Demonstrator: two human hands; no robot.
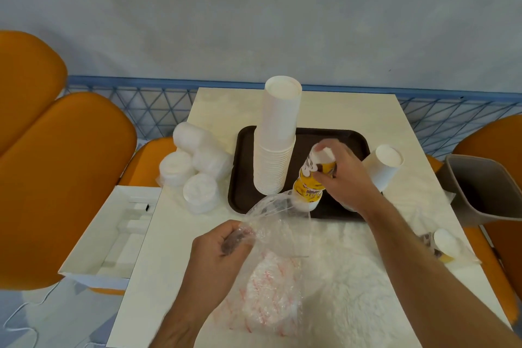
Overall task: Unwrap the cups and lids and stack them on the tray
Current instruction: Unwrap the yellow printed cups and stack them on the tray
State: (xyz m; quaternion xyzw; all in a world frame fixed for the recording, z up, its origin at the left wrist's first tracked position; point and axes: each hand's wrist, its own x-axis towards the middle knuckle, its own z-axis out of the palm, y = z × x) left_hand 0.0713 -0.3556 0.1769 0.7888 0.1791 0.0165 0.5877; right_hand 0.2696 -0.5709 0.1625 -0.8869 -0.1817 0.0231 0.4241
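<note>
A dark brown tray (350, 138) lies on the white table. On its left part stands a tall stack of white cups (276, 147), upside down. My right hand (343, 175) grips a stack of yellow printed cups (308, 186) over the tray's front, its lower end still inside a clear plastic wrapper (279, 223). My left hand (217, 251) pinches the bunched wrapper near the table's front. Wrapped stacks of white lids (197, 167) lie left of the tray. A white cup stack (384, 164) leans at the tray's right edge.
A grey bin (485, 186) stands right of the table. Another wrapped cup stack (445, 246) lies at the right edge. An open white box (113, 229) sits at the left. Crumpled wrappers (347, 285) cover the table's front. Orange chairs (65, 167) stand on both sides.
</note>
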